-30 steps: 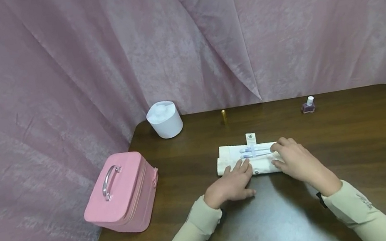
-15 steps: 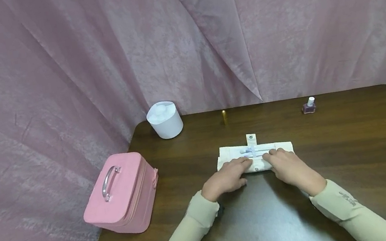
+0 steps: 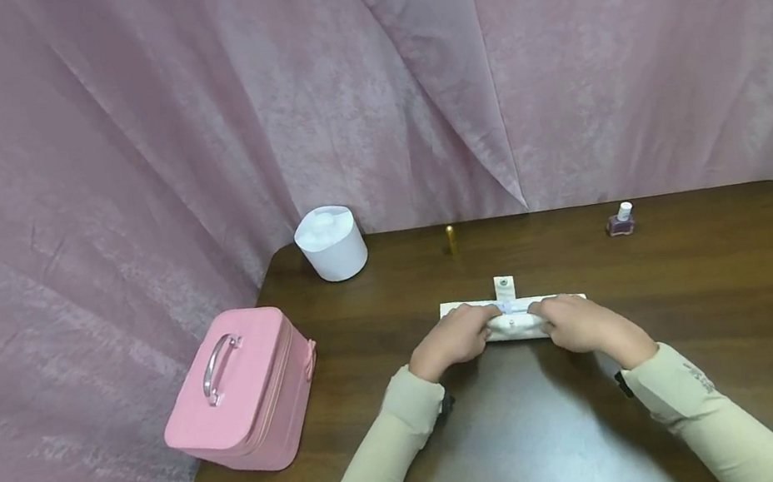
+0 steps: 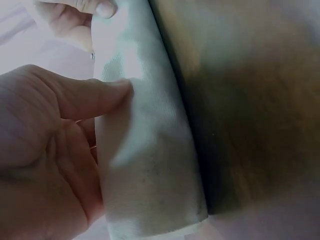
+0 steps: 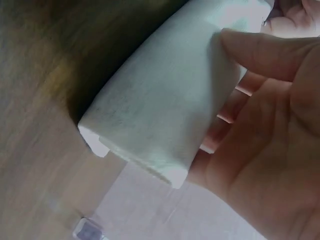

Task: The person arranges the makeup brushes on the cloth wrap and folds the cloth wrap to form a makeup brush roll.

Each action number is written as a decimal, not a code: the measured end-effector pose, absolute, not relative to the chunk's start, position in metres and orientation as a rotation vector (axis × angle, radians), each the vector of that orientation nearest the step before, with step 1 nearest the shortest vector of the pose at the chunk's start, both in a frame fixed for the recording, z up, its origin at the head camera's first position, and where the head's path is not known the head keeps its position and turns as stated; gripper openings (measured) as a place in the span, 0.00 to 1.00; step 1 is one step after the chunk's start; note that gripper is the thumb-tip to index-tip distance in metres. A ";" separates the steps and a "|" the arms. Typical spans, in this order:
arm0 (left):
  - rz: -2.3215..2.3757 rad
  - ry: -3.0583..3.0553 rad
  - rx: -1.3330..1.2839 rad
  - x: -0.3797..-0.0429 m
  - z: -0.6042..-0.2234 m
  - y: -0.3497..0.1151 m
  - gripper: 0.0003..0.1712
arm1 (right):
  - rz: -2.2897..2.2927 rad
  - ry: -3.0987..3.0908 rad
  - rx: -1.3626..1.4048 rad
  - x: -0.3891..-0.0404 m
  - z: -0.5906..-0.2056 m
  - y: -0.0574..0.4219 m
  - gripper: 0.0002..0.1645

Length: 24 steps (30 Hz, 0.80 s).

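Note:
A white cloth brush roll (image 3: 518, 328) lies across the middle of the table, its long side toward me. A snap strap (image 3: 504, 288) sticks out from its far edge. My left hand (image 3: 454, 340) grips the left part of the near fold, thumb on the near face and fingers over the top. On the right part, my right hand (image 3: 585, 324) holds the same fold in the same way. Both wrist views show a thumb pressed flat on the cloth of the roll (image 5: 160, 85), with fingers curled behind it. The slim brushes inside are mostly hidden by the hands and the raised fold.
A pink vanity case (image 3: 239, 391) with a metal handle stands at the left. Along the back edge are a white round container (image 3: 332, 245), a small gold tube (image 3: 451, 240) and a purple nail polish bottle (image 3: 621, 221). A pink curtain (image 3: 363, 93) hangs behind the table.
Both hands went from lying flat on the roll to gripping its near fold, the right hand having moved left. The near part is now lifted and folded toward the back, covering most of the brushes.

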<state>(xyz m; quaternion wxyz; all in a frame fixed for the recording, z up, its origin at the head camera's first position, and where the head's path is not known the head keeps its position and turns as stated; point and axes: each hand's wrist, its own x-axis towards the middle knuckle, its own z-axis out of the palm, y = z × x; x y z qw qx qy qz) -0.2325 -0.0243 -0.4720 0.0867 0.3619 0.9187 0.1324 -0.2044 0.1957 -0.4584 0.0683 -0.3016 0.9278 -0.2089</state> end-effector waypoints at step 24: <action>0.413 2.745 0.859 -0.264 -0.481 -0.018 0.16 | -0.807 2.724 -0.832 -0.245 -0.470 0.204 0.12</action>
